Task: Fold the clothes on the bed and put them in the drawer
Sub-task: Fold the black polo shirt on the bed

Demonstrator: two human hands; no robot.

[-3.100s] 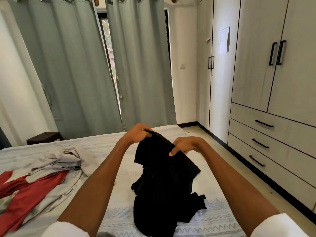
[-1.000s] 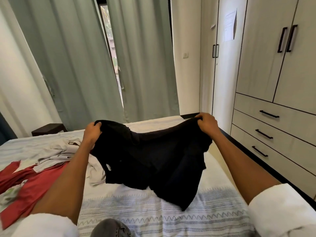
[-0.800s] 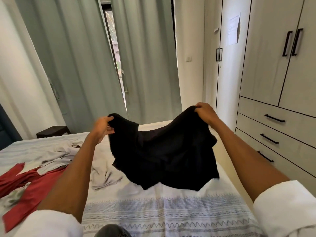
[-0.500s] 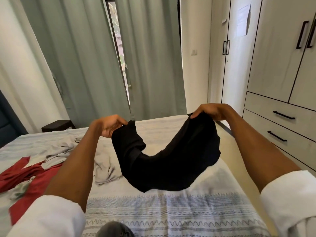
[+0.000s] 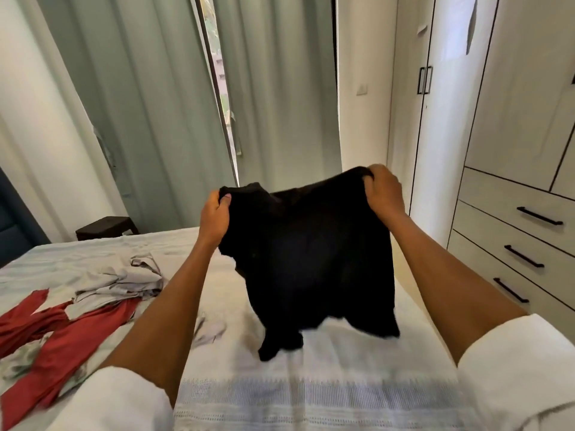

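Note:
A black garment [image 5: 314,259] hangs in the air over the bed [image 5: 311,384], spread between both hands. My left hand [image 5: 214,216] grips its upper left corner. My right hand [image 5: 384,191] grips the upper right corner, a little higher. The garment's lower hem dangles just above the striped bedspread. A grey garment [image 5: 121,278] lies crumpled on the left of the bed, and a red garment [image 5: 59,334] lies in front of it. The wardrobe's drawers [image 5: 510,241], all closed, stand at the right.
Grey-green curtains [image 5: 149,104] hang behind the bed with a gap of window between them. A dark low stool [image 5: 105,227] stands beyond the bed's far left. Tall wardrobe doors [image 5: 529,82] rise above the drawers. A narrow floor strip runs between bed and wardrobe.
The garment sagged in a slack loop half a second ago; now my hands hold it up and it hangs flat. My left hand rose and both hands moved closer together.

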